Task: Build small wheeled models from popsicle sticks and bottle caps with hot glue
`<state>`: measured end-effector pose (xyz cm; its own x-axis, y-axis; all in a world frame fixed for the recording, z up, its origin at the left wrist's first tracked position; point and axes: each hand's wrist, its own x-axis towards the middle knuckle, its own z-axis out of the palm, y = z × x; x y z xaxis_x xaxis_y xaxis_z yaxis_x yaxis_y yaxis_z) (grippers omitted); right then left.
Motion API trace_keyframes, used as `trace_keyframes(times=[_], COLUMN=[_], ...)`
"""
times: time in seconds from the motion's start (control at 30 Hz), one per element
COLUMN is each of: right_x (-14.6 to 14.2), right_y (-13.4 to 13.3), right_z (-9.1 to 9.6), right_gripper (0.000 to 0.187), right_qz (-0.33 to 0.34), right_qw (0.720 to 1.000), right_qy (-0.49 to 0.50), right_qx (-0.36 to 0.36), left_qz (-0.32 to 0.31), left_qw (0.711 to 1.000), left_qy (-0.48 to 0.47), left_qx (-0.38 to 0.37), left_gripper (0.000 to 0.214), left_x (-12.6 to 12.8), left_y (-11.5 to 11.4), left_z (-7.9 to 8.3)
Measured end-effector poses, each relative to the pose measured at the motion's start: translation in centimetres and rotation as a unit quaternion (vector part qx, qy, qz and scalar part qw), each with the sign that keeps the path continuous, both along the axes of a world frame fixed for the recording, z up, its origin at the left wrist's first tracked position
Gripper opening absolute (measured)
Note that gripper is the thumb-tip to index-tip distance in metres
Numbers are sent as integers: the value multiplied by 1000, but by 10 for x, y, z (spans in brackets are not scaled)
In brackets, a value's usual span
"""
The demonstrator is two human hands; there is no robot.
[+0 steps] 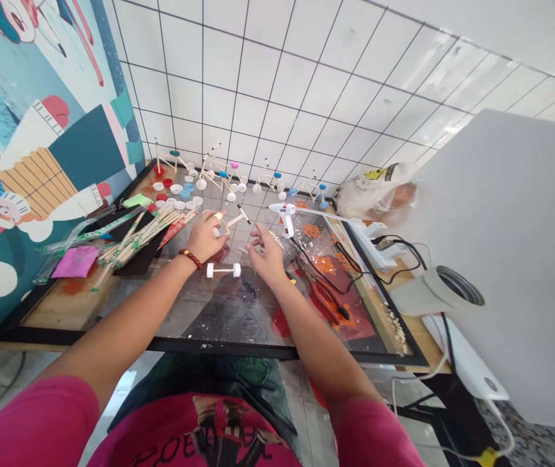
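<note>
My left hand [208, 237] is closed on a small wooden-stick model [233, 222], which has a crossbar with black ends and a white round piece near my fingers. Just right of it is my right hand [266, 255], its fingers apart and slightly curled. A short thin stick lies by its fingertips; whether they touch is unclear. Nearer to me, between my wrists, an axle with two white wheels [224, 270] rests on the glass tabletop [180, 311]. A white hot glue gun [284, 218] stands beyond my right hand.
Several similar stick models [222, 174] line the tiled wall. Bottle caps [176, 189] and bundled sticks [136, 243] lie at left, with a pink packet [76, 261]. At right are red-handled pliers [329, 298], a black cable, a power strip [379, 246] and a plastic bag [379, 194].
</note>
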<state>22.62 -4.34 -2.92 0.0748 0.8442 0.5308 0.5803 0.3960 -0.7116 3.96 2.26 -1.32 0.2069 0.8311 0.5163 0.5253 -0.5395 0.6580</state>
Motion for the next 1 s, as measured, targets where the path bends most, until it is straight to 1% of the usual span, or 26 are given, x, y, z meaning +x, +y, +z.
trace_keyframes(times=[0.07,0.17,0.33,0.4,0.43,0.47,0.5,0.57,0.6,0.63,0.7,0.8,0.87,0.9,1.0], right_x=[0,1,0,0,0,0,0,1,1,1,0,-2,-1,1,14], right_y=[0,0,0,0,0,0,0,1,1,1,2,1,0,0,-2], right_z=[-1,-1,0,0,0,0,0,0,-1,-1,-2,-2,0,3,17], right_gripper=[60,59,58,57,57,57,57,56,55,54,51,46,43,42,37], right_qz=[4,4,0,-1,-2,-3,-4,-6,-6,-6,-6,-1,5,5,-20], right_qw=[1000,1000,1000,1000,1000,1000,1000,1000,1000,1000,1000,1000,999,999,996], right_qy=[4,1,4,3,2,1,0,0,0,0,-2,-9,-19,-27,-38], right_qx=[5,8,18,20,20,19,20,22,23,25,26,26,30,35,75], left_qz=[8,22,44,49,43,29,9,-32,-45,-52,-58,-91,-113,-117,-89], left_qw=[1000,1000,998,997,995,989,977,937,916,899,873,843,832,832,847], left_qy=[-16,-12,-5,-32,-67,-118,-177,-284,-321,-346,-382,-431,-447,-449,-442], left_qx=[-2,-7,-33,-48,-64,-89,-123,-201,-236,-264,-297,-308,-307,-304,-282], left_gripper=[64,63,61,59,57,54,51,41,36,33,29,25,26,26,29], left_x=[-2,-5,-7,-6,-5,-3,-2,0,0,0,-1,-2,-1,-1,1], left_y=[3,7,7,7,8,9,10,13,14,15,15,14,13,13,14], left_z=[-2,-4,-1,0,1,1,0,0,0,-1,0,4,7,9,11])
